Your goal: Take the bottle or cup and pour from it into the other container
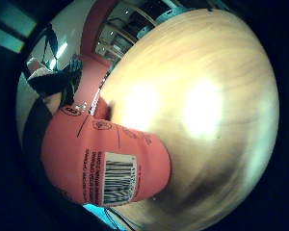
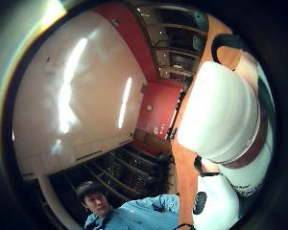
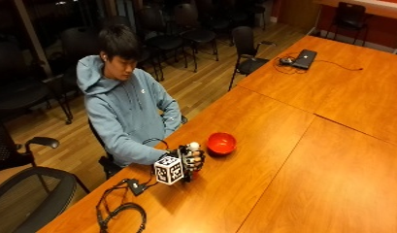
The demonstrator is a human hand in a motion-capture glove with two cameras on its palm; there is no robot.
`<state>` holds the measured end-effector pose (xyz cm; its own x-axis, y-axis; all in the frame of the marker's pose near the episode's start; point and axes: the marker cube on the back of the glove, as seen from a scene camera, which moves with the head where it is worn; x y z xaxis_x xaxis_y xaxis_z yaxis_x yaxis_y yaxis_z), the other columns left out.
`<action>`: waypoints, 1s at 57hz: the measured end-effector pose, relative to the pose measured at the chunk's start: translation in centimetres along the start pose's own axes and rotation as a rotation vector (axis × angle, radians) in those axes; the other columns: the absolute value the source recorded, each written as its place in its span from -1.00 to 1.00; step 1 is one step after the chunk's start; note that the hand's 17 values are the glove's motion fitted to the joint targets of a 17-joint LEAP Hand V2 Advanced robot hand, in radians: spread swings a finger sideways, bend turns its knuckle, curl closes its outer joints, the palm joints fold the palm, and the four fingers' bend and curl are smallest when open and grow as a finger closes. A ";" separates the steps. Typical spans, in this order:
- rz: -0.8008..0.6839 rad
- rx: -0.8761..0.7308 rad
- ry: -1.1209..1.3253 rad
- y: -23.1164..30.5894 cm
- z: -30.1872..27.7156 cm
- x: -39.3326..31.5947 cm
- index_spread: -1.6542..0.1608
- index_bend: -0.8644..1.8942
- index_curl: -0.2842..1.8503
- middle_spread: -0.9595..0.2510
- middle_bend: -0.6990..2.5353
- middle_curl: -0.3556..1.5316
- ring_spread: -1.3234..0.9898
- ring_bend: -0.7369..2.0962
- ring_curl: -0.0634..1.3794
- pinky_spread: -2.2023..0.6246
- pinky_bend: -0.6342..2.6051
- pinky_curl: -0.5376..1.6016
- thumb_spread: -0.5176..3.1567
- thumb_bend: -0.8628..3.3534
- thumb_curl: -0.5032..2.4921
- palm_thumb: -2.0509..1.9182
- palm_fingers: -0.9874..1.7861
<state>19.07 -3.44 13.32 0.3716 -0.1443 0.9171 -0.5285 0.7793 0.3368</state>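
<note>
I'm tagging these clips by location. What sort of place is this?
Probably a meeting or conference room: long joined wooden tables, rows of black office chairs, and a laptop at the far end.

This looks like a meeting or seminar room in an office or school building. Large wooden tables pushed together form one long worktop, rows of black chairs stand on a wood-plank floor, and a laptop with its cable sits at the far end. The thumb-side palm view shows long ceiling lights and a red wall.
</note>
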 end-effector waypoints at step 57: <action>-0.105 -0.668 1.398 -7.3 12.4 -13.7 0.71 -0.26 -0.34 0.52 -0.41 -0.10 0.02 -0.15 -0.30 0.45 -0.29 -0.16 -0.58 -0.61 -0.22 0.57 0.57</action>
<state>8.31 -14.71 0.94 0.9761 0.1532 -0.1540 -0.1721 0.9780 -0.1176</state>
